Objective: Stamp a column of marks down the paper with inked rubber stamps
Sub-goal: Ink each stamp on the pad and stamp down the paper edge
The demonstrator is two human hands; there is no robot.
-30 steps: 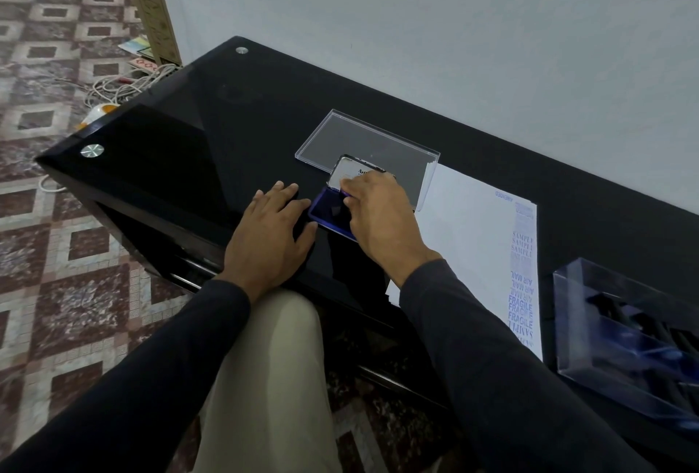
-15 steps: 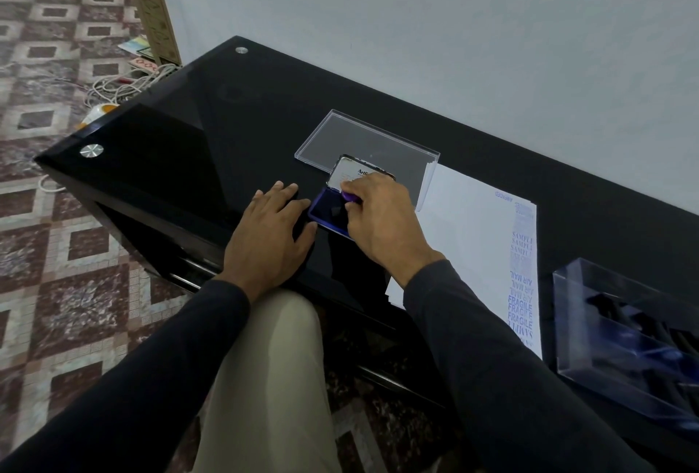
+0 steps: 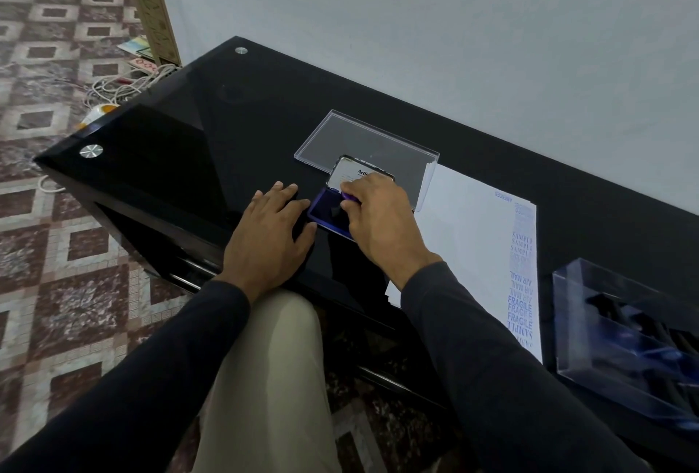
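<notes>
A blue ink pad (image 3: 328,212) lies open on the black glass table (image 3: 212,124), its lid (image 3: 350,173) raised behind it. My right hand (image 3: 378,224) pinches a purple rubber stamp (image 3: 350,198) over the pad's inked surface; most of the stamp is hidden by my fingers. My left hand (image 3: 270,236) rests flat on the table, its thumb beside the pad's near left corner. White paper (image 3: 469,245) lies to the right, with a column of blue marks (image 3: 522,276) down its right edge.
A clear plastic lid (image 3: 363,147) lies behind the pad. A clear box (image 3: 620,344) with several dark stamps sits at the table's right. Cables (image 3: 125,88) lie on the tiled floor to the left. A grey wall stands behind the table.
My right hand has drawn slightly back and up over the pad, showing more of the purple stamp. My left hand has stayed put.
</notes>
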